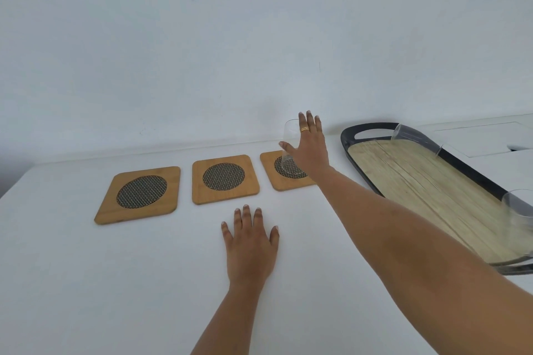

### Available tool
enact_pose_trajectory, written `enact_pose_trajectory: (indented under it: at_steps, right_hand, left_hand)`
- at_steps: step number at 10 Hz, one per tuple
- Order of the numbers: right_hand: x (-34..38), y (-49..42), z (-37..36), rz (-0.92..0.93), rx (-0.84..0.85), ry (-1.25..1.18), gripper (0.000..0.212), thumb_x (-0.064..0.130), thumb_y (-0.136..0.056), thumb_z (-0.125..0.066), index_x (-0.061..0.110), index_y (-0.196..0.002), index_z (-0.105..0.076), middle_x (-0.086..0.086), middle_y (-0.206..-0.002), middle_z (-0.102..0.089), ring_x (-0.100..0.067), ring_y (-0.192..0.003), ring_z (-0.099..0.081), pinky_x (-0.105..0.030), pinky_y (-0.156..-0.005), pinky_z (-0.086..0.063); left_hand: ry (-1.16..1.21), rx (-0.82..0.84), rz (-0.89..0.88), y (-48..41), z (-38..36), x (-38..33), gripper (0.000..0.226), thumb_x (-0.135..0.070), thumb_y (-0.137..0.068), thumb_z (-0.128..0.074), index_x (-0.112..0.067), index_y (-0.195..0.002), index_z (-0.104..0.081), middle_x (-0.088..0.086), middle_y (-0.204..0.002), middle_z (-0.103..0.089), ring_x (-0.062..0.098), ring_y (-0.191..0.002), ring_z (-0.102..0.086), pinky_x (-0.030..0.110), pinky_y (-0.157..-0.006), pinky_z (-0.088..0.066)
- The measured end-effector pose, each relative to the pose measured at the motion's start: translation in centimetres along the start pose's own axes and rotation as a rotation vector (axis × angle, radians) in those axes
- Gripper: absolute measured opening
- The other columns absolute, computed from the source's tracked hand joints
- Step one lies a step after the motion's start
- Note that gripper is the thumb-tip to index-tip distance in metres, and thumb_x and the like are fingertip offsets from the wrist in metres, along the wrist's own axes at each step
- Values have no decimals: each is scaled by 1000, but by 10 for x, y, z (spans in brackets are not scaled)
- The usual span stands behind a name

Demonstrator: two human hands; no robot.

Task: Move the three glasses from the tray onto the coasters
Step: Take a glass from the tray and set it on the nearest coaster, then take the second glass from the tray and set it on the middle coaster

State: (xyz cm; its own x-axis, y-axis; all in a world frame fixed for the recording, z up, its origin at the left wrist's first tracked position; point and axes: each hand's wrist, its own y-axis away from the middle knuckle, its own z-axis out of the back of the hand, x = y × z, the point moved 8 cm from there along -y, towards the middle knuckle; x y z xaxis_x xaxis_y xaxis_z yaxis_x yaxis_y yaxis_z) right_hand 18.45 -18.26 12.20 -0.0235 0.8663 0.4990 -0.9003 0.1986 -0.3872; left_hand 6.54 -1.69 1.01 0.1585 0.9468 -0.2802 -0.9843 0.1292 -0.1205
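Three square wooden coasters with round mesh centres lie in a row: left coaster (138, 194), middle coaster (225, 179), right coaster (269, 170). A clear glass (290, 147) stands upright on the right coaster. My right hand (310, 153) is at its right side, fingers straight and spread, thumb lying across the glass front. The black-rimmed tray (363, 130) with a wood-look floor sits at the right. It holds a far glass (415, 138) and a near glass (519, 207). My left hand (249, 242) rests flat on the table, holding nothing.
The white table (86, 282) runs back to a white wall. A white recessed panel (484, 138) lies behind the tray. The tray's near end reaches the right frame edge.
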Motion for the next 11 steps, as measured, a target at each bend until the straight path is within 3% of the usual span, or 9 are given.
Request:
enact_pose_trajectory:
  at_steps: [2,3,5,6,7,9,11]
  right_hand:
    - [3,60,-4,107,-169,-57,61,23,-90,-59,0,-141,-34,-19,-153,-27,-32,-144,-20,-46,-115,-22]
    - [-11,96,-31,113,-28,-70,63,19,-87,-62,2,-140,-35,-20,-152,-27,-33,-143,-23,-43,-115,-28]
    - [-52,130,-63,-48,388,160,62,50,-95,-38,17,-147,-26,-4,-160,-12,-19,-148,-5,-43,-120,-6]
    - [-62,141,-52,-56,440,191,63,52,-95,-34,20,-148,-23,-4,-160,-12,-19,-148,-6,-39,-120,-5]
    - [-77,147,-30,-100,440,196,64,51,-95,-35,16,-147,-25,-5,-159,-14,-19,-148,-8,-39,-120,-7]
    - [-125,138,56,-217,198,358,60,47,-94,-40,13,-144,-32,-7,-158,-19,-21,-147,-10,-48,-118,-11]
    - [-205,148,146,-499,90,547,62,46,-92,-45,14,-143,-32,-11,-158,-11,-29,-147,-4,-58,-115,-12]
  left_hand:
    - [-8,-1,18,-7,-1,6,60,-48,-97,-23,-17,-148,-18,7,-159,-16,23,-148,-7,49,-119,-5]
    - [-15,13,34,-10,-4,11,59,-47,-98,-23,-17,-148,-18,7,-159,-16,22,-148,-8,49,-119,-5]
    - [-15,46,21,-7,-3,10,58,-45,-98,-24,-17,-148,-18,6,-159,-17,22,-148,-8,50,-119,-6]
    - [-17,68,6,-2,-3,6,57,-45,-99,-24,-17,-148,-18,6,-159,-16,22,-148,-8,50,-119,-7]
    - [-13,83,-27,5,-6,-3,54,-43,-99,-25,-20,-148,-20,2,-159,-17,20,-148,-9,50,-118,-8]
    - [55,75,-157,18,-14,-52,54,-42,-98,-31,-25,-148,-19,-3,-158,-20,15,-148,-10,45,-119,-11]
    - [-25,137,-204,26,-31,-76,55,-47,-98,-23,-28,-149,-13,-2,-160,-10,17,-148,-3,50,-119,-8]
